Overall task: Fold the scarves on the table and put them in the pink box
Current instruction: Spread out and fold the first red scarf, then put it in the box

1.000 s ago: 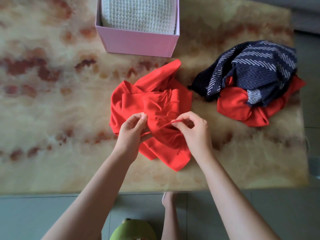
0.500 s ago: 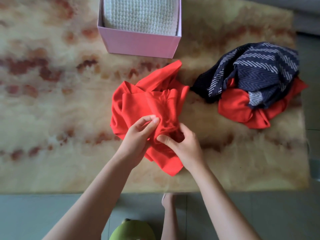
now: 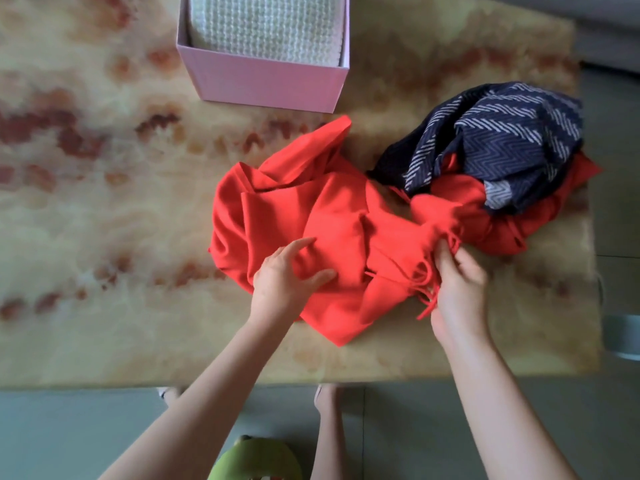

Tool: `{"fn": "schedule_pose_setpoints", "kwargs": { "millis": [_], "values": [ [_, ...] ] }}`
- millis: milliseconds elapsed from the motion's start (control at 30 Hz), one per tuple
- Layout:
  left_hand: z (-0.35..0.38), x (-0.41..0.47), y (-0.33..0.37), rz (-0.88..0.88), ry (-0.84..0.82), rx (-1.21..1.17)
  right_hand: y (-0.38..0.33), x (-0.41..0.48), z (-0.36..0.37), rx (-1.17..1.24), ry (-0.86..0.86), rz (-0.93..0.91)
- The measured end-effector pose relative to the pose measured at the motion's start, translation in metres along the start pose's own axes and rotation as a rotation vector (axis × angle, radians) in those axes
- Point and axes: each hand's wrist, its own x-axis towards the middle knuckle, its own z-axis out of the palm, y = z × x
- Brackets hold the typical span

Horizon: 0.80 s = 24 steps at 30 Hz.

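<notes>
A crumpled red scarf [image 3: 294, 206] lies in the middle of the marbled table [image 3: 104, 237]. My left hand [image 3: 287, 275] rests on its near part, fingers spread and pressing the cloth. My right hand [image 3: 457, 289] grips the scarf's fringed end, stretched out to the right. To the right, a navy scarf [image 3: 502, 143] with white chevrons lies heaped on a second red scarf [image 3: 540, 223]. The pink box [image 3: 270, 81] stands at the far middle with a folded white knit scarf [image 3: 266, 26] inside it.
The table's near edge runs across the lower part of the view, with grey floor tiles below it. My feet and a green slipper [image 3: 256, 459] show beneath the edge. The table's right edge lies just past the scarf heap.
My right hand has pulled the red scarf's fringed end out to the right, away from the left hand. The left hand let go its pinch and now lies flat on the cloth.
</notes>
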Motion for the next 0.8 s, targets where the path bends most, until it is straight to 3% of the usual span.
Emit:
{"fn": "schedule_pose_setpoints", "kwargs": {
  "millis": [100, 367, 533, 633, 800],
  "values": [
    [0.001, 0.002, 0.006, 0.015, 0.145, -0.016, 0.000, 0.000, -0.009, -0.071, 0.029, -0.061],
    [-0.044, 0.022, 0.009, -0.050, 0.410, -0.146, 0.004, 0.051, -0.070, -0.371, 0.352, -0.111],
    [-0.035, 0.021, 0.010, -0.056, 0.336, -0.099, 0.009, 0.061, -0.082, -0.645, 0.147, -0.072],
    [-0.018, 0.015, 0.015, -0.054, 0.278, -0.104, 0.019, 0.044, -0.066, -0.769, 0.118, -0.073],
    [-0.010, 0.011, 0.017, -0.024, 0.218, -0.172, 0.034, 0.013, -0.037, -0.878, -0.101, -0.281]
  ]
}}
